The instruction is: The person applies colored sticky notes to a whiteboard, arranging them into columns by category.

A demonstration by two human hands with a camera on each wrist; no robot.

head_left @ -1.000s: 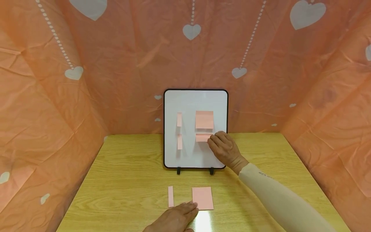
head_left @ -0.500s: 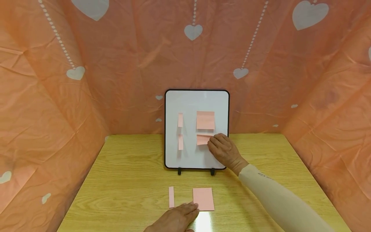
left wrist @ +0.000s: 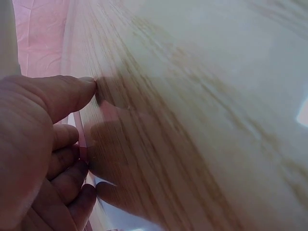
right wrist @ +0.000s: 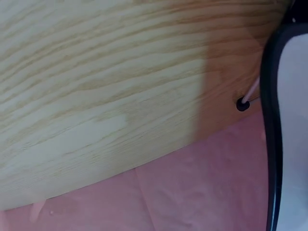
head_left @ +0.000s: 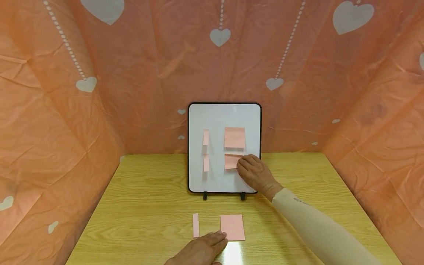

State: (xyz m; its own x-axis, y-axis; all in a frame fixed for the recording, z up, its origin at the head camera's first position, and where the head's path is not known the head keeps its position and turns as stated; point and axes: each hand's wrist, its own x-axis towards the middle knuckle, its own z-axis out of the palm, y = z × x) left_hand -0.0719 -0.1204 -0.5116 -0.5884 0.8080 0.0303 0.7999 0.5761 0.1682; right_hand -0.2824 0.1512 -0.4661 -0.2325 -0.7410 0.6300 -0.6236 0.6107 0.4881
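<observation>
A white board point(head_left: 216, 114) with a black rim stands upright on the table. My right hand point(head_left: 256, 173) pinches the right side of a pink sticky note point(head_left: 230, 162) low on the board, covering part of it. Above it is a square sticky note point(head_left: 234, 137); to the left are two narrow pink strips, an upper strip point(head_left: 206, 137) and a lower strip point(head_left: 206, 162). Fingers extended, my left hand point(head_left: 202, 248) rests on the table, its fingertips at the near left corner of a sticky note pad point(head_left: 232, 227). The left wrist view shows this hand point(left wrist: 53, 144) against the glossy tabletop.
A narrow pink strip pad point(head_left: 196, 225) lies on the wooden table point(head_left: 149, 206), left of the square pad. Black feet point(head_left: 243, 196) carry the board. A pink cloth point(head_left: 159, 73) with white hearts surrounds the table. The right wrist view catches the board's rim point(right wrist: 272, 125).
The lower edge of the pinched sticky note has come down, so more of its face shows. My right hand has shifted slightly downward with it. The left hand stays in place.
</observation>
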